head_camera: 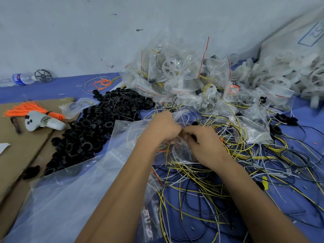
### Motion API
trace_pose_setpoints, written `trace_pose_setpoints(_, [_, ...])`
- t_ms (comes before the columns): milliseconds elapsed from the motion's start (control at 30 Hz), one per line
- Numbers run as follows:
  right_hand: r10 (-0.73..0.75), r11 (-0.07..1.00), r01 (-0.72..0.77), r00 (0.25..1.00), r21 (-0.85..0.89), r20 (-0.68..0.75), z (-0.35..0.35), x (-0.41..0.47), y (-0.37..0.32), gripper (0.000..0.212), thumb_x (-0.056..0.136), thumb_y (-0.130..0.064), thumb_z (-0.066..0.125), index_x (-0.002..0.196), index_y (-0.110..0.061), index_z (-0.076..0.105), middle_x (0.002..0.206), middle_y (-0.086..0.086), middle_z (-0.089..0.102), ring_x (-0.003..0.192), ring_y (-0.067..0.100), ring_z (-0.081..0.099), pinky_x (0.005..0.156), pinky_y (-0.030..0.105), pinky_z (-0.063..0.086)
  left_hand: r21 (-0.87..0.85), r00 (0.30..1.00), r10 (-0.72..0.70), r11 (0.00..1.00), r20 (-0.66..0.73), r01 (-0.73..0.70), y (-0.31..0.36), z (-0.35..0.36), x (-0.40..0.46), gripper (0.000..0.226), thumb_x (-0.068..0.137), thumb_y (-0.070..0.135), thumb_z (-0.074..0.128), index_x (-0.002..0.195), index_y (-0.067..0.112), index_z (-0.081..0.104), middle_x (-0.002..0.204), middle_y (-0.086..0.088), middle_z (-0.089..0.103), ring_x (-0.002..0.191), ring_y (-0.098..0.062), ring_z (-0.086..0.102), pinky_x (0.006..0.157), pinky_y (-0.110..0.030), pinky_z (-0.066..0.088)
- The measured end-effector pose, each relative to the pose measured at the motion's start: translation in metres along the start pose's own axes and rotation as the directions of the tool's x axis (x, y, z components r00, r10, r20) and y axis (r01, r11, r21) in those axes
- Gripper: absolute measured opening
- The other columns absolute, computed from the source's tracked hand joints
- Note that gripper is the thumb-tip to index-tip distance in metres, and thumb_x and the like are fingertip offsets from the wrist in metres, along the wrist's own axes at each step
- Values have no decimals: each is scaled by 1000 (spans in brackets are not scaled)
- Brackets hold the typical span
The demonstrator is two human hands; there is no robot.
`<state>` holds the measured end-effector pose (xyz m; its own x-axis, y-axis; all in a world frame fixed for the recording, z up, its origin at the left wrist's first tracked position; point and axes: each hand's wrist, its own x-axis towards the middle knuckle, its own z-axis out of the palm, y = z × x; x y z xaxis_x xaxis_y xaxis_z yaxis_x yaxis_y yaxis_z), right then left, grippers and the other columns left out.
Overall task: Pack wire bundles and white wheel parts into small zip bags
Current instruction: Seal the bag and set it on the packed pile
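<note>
- Head view: the left hand [164, 128] and right hand [201, 143] meet at centre, fingers of both curled, each grip pinching a small zip bag [178, 146] over a tangle of loose wires [210, 172] on the blue surface [61, 86].
- Filled zip bags [175, 76] lie heaped beyond the hands; white wheel parts [280, 72] are piled at far right.
- Black rings [98, 123] form a heap to the left, partly on a large clear plastic sheet [70, 190].
- An orange wire bundle [31, 109] and a white controller [43, 121] rest on cardboard [17, 146]; a water bottle [21, 78] lies near the wall.
</note>
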<state>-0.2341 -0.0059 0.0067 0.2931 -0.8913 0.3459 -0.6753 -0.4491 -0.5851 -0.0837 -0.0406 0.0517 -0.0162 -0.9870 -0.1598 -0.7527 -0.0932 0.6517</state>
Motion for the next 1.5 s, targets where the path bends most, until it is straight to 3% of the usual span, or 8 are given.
trace_pose_setpoints(200, [71, 994, -67, 996, 91, -46, -2, 0, -1, 27, 100, -4, 52, 109, -15, 75, 87, -2, 73, 64, 2, 59, 60, 9, 37, -11, 998, 21, 1000, -55, -22, -18, -47, 2, 19, 99, 5, 60, 81, 5, 64, 51, -6, 61, 39, -10, 58, 44, -24, 48])
trace_pose_setpoints(533, [-1, 994, 10, 996, 108, -87, 6, -3, -21, 57, 106, -48, 40, 54, -27, 54, 55, -19, 59, 68, 9, 54, 75, 16, 34, -53, 998, -20, 998, -66, 16, -31, -84, -11, 14, 88, 6, 70, 78, 6, 60, 61, -14, 58, 51, -21, 52, 48, -21, 42])
trace_pose_setpoints(733, [-71, 976, 116, 970, 183, -234, -2, -4, -30, 51, 106, -41, 37, 85, -20, 79, 72, -20, 64, 87, 13, 53, 79, 31, 40, -175, 997, 40, 984, 64, -28, -11, -58, -13, 36, 87, 38, 80, 92, 12, 56, 76, -11, 54, 51, -18, 53, 49, -23, 47])
trace_pose_setpoints(967, [-89, 948, 73, 995, 310, 39, -3, -5, -21, 35, 100, -3, 54, 120, -25, 71, 66, -8, 65, 55, 5, 53, 57, 22, 43, -369, 995, -41, 927, 87, 70, -30, -57, -4, 45, 101, 52, 56, 88, 9, 58, 65, -4, 58, 42, -13, 54, 44, -21, 47])
trace_pose_setpoints(1033, [-96, 945, 42, 984, 324, 151, -1, -4, -21, 44, 92, 6, 62, 121, -25, 72, 80, -7, 73, 69, 10, 67, 72, 30, 56, -279, 992, -103, 953, 73, 120, -43, -53, 0, 42, 105, 41, 53, 79, 8, 55, 56, -4, 57, 38, -13, 53, 39, -20, 44])
trace_pose_setpoints(1267, [-69, 942, -55, 934, 331, 351, -9, -5, -21, 61, 72, -45, 87, 127, -35, 63, 107, -20, 74, 104, 10, 69, 95, 43, 51, -67, 937, -343, 935, 71, 347, -90, -59, 10, 43, 99, 33, 66, 75, -1, 60, 50, -10, 57, 34, -18, 53, 36, -22, 47])
trace_pose_setpoints(1400, [8, 903, -67, 990, 424, 140, -12, -1, -18, 13, 91, -31, 73, 104, -33, 74, 95, -13, 77, 87, 14, 74, 76, 31, 60, -46, 901, -432, 900, 29, 433, -111, -72, 8, 41, 96, 38, 69, 85, -2, 61, 66, -15, 63, 49, -25, 59, 43, -27, 54])
trace_pose_setpoints(1500, [211, 905, -84, 940, 417, -267, -13, 14, -19, 30, 103, -32, 56, 81, -25, 74, 69, -4, 74, 63, 13, 69, 63, 36, 57, -110, 901, -419, 907, -116, 407, -121, -84, 13, 41, 95, 34, 69, 77, -2, 64, 54, -12, 67, 46, -26, 63, 53, -31, 58])
